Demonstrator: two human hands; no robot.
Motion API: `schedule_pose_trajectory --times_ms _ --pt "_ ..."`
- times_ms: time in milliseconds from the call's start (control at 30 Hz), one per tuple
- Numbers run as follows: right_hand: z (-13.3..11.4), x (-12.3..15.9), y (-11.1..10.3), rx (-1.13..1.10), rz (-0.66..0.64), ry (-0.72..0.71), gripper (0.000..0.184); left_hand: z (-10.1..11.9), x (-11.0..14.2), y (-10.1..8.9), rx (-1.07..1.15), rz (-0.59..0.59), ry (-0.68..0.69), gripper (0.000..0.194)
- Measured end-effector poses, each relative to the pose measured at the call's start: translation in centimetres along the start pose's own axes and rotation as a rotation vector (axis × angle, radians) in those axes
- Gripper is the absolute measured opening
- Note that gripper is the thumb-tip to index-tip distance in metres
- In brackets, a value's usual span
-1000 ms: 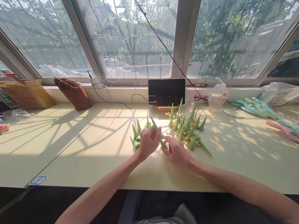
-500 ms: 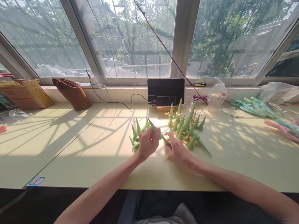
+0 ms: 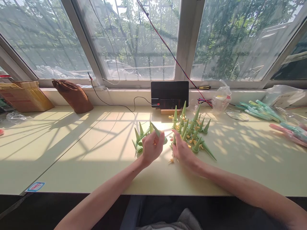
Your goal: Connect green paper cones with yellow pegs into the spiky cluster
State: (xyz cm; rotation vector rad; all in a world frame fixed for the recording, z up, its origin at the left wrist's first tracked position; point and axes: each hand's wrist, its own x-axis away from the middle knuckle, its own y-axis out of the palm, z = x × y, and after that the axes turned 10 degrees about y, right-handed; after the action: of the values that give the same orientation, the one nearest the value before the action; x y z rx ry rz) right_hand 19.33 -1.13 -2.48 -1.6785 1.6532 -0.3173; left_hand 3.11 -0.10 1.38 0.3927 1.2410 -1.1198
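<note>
My left hand [image 3: 151, 147] is closed around a long green cone [image 3: 156, 129], whose tip leans up and to the left. To its right, my right hand [image 3: 184, 152] pinches a smaller green cone [image 3: 174, 139] that points upward; its base is partly hidden by the fingers. A gap separates the two cones. Several loose green cones [image 3: 137, 136] stand and lie just beyond my left hand. Behind and beside my right hand is a cluster of green cones with yellow pieces [image 3: 196, 117]. One small yellow piece [image 3: 171, 160] lies on the table below my right hand.
A tablet [image 3: 169, 91] leans at the back on a wooden stand [image 3: 169, 112]. A brown pouch [image 3: 73, 97] and a cardboard box [image 3: 26, 97] are at the left. Wrapped green items [image 3: 260, 110], a plastic cup in a bag [image 3: 222, 99] and cables line the right back.
The smaller cone, end to end with the longer one a second ago, has come apart from it and moved right, turning upright in my right hand. The small yellow piece has come into view.
</note>
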Motion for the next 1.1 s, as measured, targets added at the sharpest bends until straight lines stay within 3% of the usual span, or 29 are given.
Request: schedule_pose_trajectory --times_ms 467,667,800,933,1100 --pt "-1.2 -0.4 -0.9 -0.015 0.162 -0.153 0.058 -0.3 0.1 0.1 0.016 -0.016 0.018 0.032" --pt "-2.4 0.2 -1.8 -0.063 0.259 -0.229 0.039 -0.2 0.1 0.1 0.045 -0.032 -0.031 0.034" --pt "-2.5 0.6 -2.0 0.099 0.142 -0.222 0.016 -0.2 -0.2 0.0 0.062 -0.058 -0.113 0.038" --pt "-2.3 0.6 -1.8 0.245 0.013 -0.199 0.016 -0.4 -0.4 0.0 0.184 -0.118 -0.184 0.041" --pt "-2.4 0.6 -1.9 0.134 -0.002 -0.186 0.034 -0.6 -0.2 0.3 0.248 -0.214 -0.166 0.042"
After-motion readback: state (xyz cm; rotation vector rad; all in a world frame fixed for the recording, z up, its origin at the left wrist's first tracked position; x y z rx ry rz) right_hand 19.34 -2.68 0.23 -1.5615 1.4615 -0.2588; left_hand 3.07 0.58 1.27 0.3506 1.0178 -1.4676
